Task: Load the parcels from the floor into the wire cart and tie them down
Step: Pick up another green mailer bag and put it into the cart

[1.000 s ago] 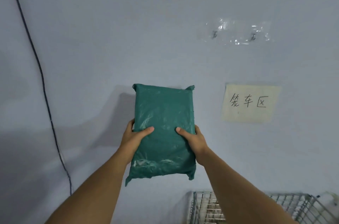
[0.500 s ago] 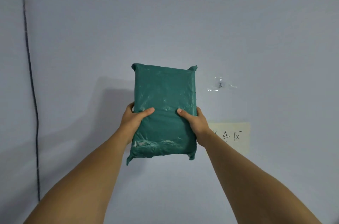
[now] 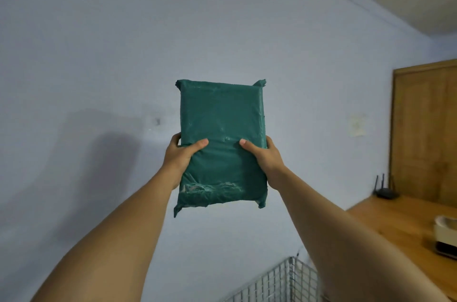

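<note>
A green plastic-wrapped parcel [image 3: 222,143] is held upright in front of the pale wall, at arm's length. My left hand [image 3: 180,155] grips its left edge, thumb on the front face. My right hand [image 3: 264,155] grips the right edge the same way. A corner of the wire cart [image 3: 286,282] shows at the bottom, below and to the right of the parcel, partly hidden by my right forearm. The cart's inside is out of view.
A wooden table [image 3: 405,222] stands at the right with a black router [image 3: 385,192] and a white container [image 3: 445,235] on it. Behind it is a wooden door [image 3: 425,128]. A paper note [image 3: 357,126] hangs on the wall.
The view has swung right and up: the wooden table, door and ceiling edge came into sight, and the cart corner reappeared. Both hands keep the same grip on the parcel.
</note>
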